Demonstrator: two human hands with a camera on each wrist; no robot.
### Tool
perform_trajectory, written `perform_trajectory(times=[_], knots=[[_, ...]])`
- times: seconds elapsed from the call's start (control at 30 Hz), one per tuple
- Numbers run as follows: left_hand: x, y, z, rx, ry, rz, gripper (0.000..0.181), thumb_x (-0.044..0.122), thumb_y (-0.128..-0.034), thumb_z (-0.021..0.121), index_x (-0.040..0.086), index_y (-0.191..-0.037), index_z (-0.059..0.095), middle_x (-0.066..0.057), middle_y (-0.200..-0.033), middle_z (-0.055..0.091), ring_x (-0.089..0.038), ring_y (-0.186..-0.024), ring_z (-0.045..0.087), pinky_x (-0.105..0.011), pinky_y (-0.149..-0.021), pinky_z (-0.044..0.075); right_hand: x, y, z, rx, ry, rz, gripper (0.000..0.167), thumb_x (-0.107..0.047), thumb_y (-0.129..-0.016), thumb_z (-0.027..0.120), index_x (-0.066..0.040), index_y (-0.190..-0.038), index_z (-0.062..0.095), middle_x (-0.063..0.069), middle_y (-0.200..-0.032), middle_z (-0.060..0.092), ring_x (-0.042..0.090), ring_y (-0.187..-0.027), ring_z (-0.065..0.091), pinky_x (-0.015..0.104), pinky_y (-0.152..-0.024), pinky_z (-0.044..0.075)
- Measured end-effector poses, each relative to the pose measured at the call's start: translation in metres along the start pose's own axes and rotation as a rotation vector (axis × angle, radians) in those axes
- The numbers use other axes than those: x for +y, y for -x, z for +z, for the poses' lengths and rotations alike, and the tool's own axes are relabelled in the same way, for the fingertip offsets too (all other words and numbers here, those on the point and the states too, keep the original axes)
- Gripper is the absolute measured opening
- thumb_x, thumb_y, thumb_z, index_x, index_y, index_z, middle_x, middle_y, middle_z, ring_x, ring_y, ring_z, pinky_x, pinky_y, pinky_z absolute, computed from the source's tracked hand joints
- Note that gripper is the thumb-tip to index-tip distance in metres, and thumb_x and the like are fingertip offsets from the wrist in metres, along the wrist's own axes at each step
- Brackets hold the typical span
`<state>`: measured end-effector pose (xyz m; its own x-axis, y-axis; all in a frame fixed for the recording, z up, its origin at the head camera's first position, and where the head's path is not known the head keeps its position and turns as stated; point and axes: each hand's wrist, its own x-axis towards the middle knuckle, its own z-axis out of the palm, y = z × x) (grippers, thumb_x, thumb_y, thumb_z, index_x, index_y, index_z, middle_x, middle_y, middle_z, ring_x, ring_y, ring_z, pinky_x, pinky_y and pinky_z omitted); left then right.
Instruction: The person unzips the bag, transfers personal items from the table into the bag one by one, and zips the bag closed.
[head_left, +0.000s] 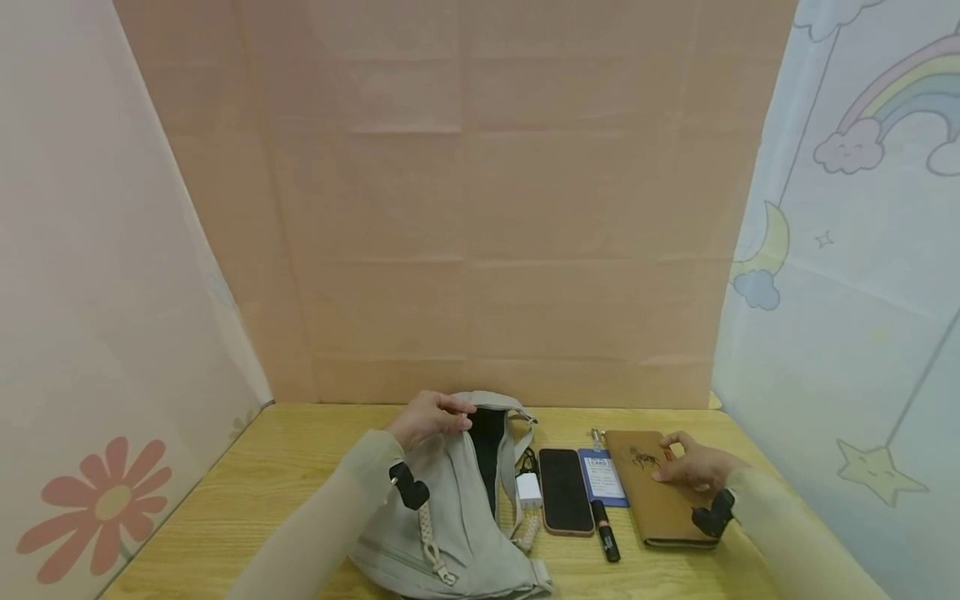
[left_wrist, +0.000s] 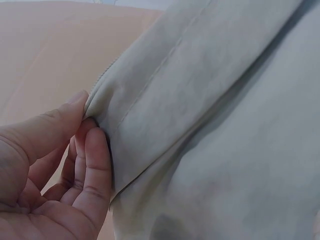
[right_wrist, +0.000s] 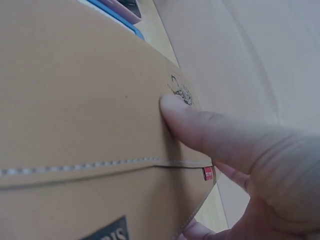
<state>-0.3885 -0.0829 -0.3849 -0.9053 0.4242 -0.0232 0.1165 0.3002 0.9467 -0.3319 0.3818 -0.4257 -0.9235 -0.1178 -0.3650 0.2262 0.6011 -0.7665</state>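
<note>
A grey fabric bag lies on the table with its zipped mouth spread apart and a dark inside showing. My left hand pinches the edge of that mouth; in the left wrist view, the left thumb and fingers hold the cloth beside the zipper teeth. To the right, my right hand grips a tan notebook by its right edge. Seen from the right wrist, the thumb presses on the stitched cover, near a small dark print, while the other fingers go round the edge, partly hidden.
Between bag and notebook lie a white charger plug with a black cable, a dark-screened phone, a blue-edged card holder and a black marker-like tube. A brown backdrop rises behind the wooden table, with printed sheets at both sides.
</note>
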Motion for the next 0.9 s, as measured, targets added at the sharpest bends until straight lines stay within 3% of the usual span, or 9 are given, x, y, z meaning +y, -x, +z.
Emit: perform_trajectory(times=[0.1, 0.3, 0.57, 0.9], knots=[[-0.0005, -0.0003, 0.0, -0.001, 0.002, 0.001, 0.033, 0.008, -0.086, 0.072, -0.003, -0.117, 0.068, -0.019, -0.115, 0.068, -0.011, -0.079, 0.063, -0.028, -0.076, 0.053, 0.0007, -0.001, 0.0005, 0.01, 0.008, -0.018, 0.075, -0.02, -0.086, 0.074, 0.001, -0.138, 0.024, 0.041, -0.134, 0.025, 0.041, -0.106, 0.044, 0.054, -0.084, 0.042], [0.0001, -0.0004, 0.0, 0.003, 0.001, 0.007, 0.033, 0.009, -0.0862, 0.072, -0.003, -0.116, 0.068, -0.02, -0.115, 0.067, -0.011, -0.078, 0.063, -0.029, -0.076, 0.054, 0.0009, -0.0051, 0.0, 0.025, 0.026, -0.025, 0.071, -0.016, -0.083, 0.076, 0.0, -0.135, 0.031, 0.032, -0.122, 0.035, 0.028, -0.084, 0.041, 0.035, -0.069, 0.036], [-0.0022, -0.0023, -0.0003, 0.011, 0.003, -0.003, 0.033, 0.009, -0.0861, 0.072, -0.003, -0.117, 0.068, -0.02, -0.119, 0.066, -0.011, -0.081, 0.063, -0.028, -0.077, 0.054, 0.0004, -0.0066, 0.0, 0.02, 0.001, -0.013, 0.071, -0.013, -0.081, 0.077, 0.002, -0.132, 0.029, 0.023, -0.114, 0.05, 0.027, -0.091, 0.053, 0.037, -0.077, 0.044], [-0.0013, -0.0015, -0.002, 0.012, 0.004, 0.003, 0.034, 0.009, -0.086, 0.072, -0.004, -0.117, 0.068, -0.021, -0.119, 0.066, -0.011, -0.082, 0.064, -0.029, -0.078, 0.054, -0.0006, -0.0036, 0.0052, -0.029, -0.253, 0.019, 0.075, 0.001, -0.082, 0.073, -0.004, -0.128, 0.015, 0.016, -0.103, 0.06, 0.027, -0.082, 0.065, 0.046, -0.073, 0.054]])
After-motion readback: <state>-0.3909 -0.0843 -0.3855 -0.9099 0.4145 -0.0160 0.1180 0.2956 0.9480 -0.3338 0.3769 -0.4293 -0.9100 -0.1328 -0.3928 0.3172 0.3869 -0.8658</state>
